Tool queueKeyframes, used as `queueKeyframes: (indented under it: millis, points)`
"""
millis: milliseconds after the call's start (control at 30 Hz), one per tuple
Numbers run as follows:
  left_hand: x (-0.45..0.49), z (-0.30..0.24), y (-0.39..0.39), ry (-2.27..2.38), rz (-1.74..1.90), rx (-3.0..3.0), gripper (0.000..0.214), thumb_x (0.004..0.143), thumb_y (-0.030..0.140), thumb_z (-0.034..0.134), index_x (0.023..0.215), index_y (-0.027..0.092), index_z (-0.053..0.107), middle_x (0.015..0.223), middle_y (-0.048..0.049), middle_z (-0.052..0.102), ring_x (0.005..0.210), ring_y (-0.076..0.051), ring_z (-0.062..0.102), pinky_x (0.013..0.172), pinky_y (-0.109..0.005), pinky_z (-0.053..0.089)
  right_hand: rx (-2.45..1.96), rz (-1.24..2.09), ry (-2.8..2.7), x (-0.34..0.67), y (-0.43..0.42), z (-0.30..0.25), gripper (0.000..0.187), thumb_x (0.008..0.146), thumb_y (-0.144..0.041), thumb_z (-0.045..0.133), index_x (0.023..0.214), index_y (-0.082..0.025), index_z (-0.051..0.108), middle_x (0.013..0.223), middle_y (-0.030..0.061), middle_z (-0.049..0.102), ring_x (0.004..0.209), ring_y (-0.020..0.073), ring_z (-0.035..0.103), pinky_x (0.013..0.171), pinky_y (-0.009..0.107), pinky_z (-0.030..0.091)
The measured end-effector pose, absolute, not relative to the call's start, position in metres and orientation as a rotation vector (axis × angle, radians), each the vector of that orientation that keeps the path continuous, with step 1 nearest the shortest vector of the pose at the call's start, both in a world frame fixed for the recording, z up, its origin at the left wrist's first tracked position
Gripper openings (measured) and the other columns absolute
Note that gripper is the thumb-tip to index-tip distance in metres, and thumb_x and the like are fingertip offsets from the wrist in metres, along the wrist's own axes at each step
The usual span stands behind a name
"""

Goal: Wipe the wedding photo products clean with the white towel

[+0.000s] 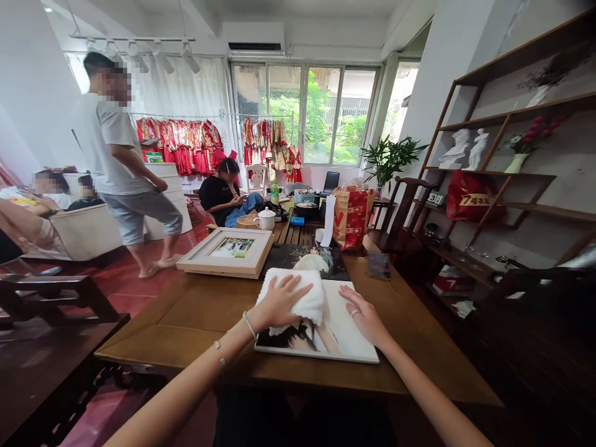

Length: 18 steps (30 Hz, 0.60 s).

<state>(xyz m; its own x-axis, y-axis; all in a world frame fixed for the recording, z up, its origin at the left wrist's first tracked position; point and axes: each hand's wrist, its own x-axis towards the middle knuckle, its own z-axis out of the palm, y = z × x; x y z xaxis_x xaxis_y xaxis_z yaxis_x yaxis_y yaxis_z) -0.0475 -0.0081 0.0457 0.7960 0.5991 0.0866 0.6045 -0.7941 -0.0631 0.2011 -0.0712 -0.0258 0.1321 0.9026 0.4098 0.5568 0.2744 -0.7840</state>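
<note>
My left hand [285, 301] lies flat with its fingers spread on a folded white towel [313, 288]. Under the towel is a photo panel [351, 338], flat on the wooden table near its front edge, and part of its picture is hidden by the towel. On the right side of the same panel rests my right hand [365, 315], fingers stretched out and a ring on one of them. Just beyond lies a second, dark picture panel [279, 257]. To the left is a light wooden frame [261, 253] with a small photo in it.
A red paper bag [352, 217] stands on the far right of the table [186, 316], by a white strip of paper [328, 220]. A white lidded mug [266, 219] is behind the frame. One person [116, 136] walks at left; another [228, 195] sits beyond the table. Shelves [493, 171] line the right.
</note>
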Motion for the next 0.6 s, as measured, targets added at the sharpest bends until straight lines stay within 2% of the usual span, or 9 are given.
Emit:
queueKeyframes:
  millis: [100,267,467,600]
  points:
    - [-0.047,0.046,0.008,-1.021,-0.099,-2.869,0.072,0.08,0.042,0.053,0.143,0.032,0.02,0.147,-0.0117,0.025,0.132,-0.033,0.021,0.1,-0.058,0.018,-1.4,0.443,-1.534,0.202,-0.071,-0.027,0.038,0.077,-0.019,0.045,0.109,-0.02,0.065,0.131,0.008,0.055,0.126,0.0216,0.044,0.109,0.045,0.029]
    - [-0.049,0.046,0.004,-1.019,-0.131,-2.862,0.054,0.09,0.037,0.038,0.142,0.032,0.024,0.146,-0.0111,0.028,0.132,-0.031,0.024,0.101,-0.056,0.019,-1.407,0.449,-1.533,0.201,-0.071,-0.025,0.039,0.076,-0.018,0.045,0.11,-0.02,0.065,0.131,0.0084,0.054,0.126,0.0215,0.044,0.109,0.045,0.029]
    - [-0.061,0.057,-0.049,-1.051,-0.007,-2.939,0.068,0.083,0.03,0.047,0.144,0.031,0.017,0.15,-0.0105,0.018,0.135,-0.033,0.015,0.103,-0.059,0.015,-1.424,0.45,-1.536,0.2,-0.072,-0.02,0.04,0.076,-0.018,0.044,0.109,-0.019,0.065,0.131,0.009,0.054,0.127,0.0213,0.044,0.109,0.045,0.029]
    - [-0.066,0.066,-0.093,-1.198,0.1,-2.959,0.082,0.072,0.024,0.055,0.144,0.031,0.016,0.151,-0.0109,0.01,0.136,-0.036,0.008,0.103,-0.062,0.01,-1.423,0.442,-1.528,0.201,-0.07,-0.018,0.039,0.076,-0.018,0.044,0.108,-0.019,0.065,0.13,0.0085,0.055,0.126,0.0215,0.045,0.109,0.045,0.029]
